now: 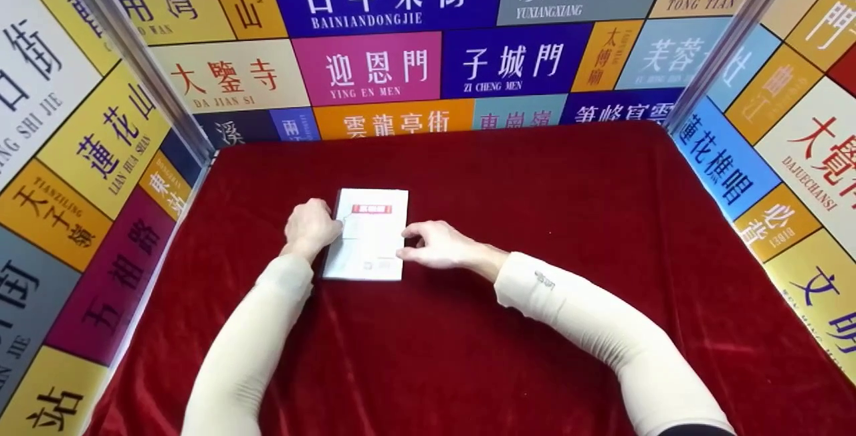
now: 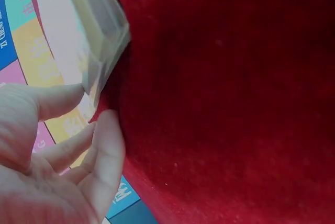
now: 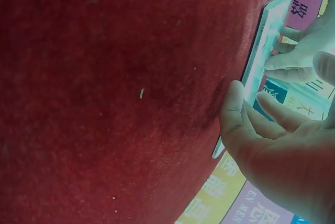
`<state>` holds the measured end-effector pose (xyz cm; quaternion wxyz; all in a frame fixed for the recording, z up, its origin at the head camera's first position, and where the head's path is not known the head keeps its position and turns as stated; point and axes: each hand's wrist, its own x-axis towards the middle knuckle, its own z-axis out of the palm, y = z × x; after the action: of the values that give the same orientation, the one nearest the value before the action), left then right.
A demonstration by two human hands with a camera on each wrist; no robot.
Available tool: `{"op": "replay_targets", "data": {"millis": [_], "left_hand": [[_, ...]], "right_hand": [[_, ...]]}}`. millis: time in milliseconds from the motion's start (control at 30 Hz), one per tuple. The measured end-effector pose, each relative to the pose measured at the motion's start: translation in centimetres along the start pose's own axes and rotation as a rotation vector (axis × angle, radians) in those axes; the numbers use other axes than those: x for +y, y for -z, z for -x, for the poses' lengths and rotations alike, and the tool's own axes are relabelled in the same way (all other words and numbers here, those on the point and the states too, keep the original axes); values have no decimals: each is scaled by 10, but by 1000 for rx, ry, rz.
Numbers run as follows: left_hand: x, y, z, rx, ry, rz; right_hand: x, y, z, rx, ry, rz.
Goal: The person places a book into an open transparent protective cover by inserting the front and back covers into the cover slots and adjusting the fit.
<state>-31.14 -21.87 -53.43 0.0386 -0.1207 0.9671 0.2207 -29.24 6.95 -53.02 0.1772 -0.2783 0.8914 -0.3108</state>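
Observation:
A white book [image 1: 371, 252] with a red label near its top and a dark left edge lies flat on the red cloth. In the left wrist view the book [image 2: 97, 14] shows a clear, shiny edge and corner. My left hand [image 1: 311, 227] holds its left side, the thumb reaching onto the cover and the fingers bent beside the edge. At the right side my right hand [image 1: 438, 244] rests with thumb and finger spread apart along the edge. The right wrist view shows the right fingertips [image 3: 234, 94] against the book's thin edge, with the left hand [image 3: 301, 56] beyond.
Red velvet cloth [image 1: 535, 349] covers the table. Behind it stands a back wall of coloured sign panels [image 1: 374, 65], with similar panels on both sides. Metal corner posts [image 1: 725, 35] rise where the walls meet.

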Motion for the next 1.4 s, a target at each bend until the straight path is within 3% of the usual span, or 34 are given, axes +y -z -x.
{"op": "replay_targets", "data": {"millis": [200, 433, 600, 800, 1067, 1233, 1400], "left_hand": [[10, -6, 3, 19, -73, -74], [14, -4, 7, -39, -68, -55], [16, -2, 10, -67, -70, -21], [17, 0, 11, -67, -55, -40], [14, 0, 11, -78, -44, -29], [13, 0, 11, -83, -43, -22], [13, 2, 13, -91, -49, 13]], "right_hand": [[0, 1, -5, 63, -110, -135], [5, 4, -18, 111, -341, -605], [8, 5, -24, 109, -414, -773], [7, 4, -29, 116, -476, -879], [3, 0, -33, 100, -499, -897], [0, -5, -35, 94, -490, -915], [-6, -17, -40, 27, -429, -930]]}}
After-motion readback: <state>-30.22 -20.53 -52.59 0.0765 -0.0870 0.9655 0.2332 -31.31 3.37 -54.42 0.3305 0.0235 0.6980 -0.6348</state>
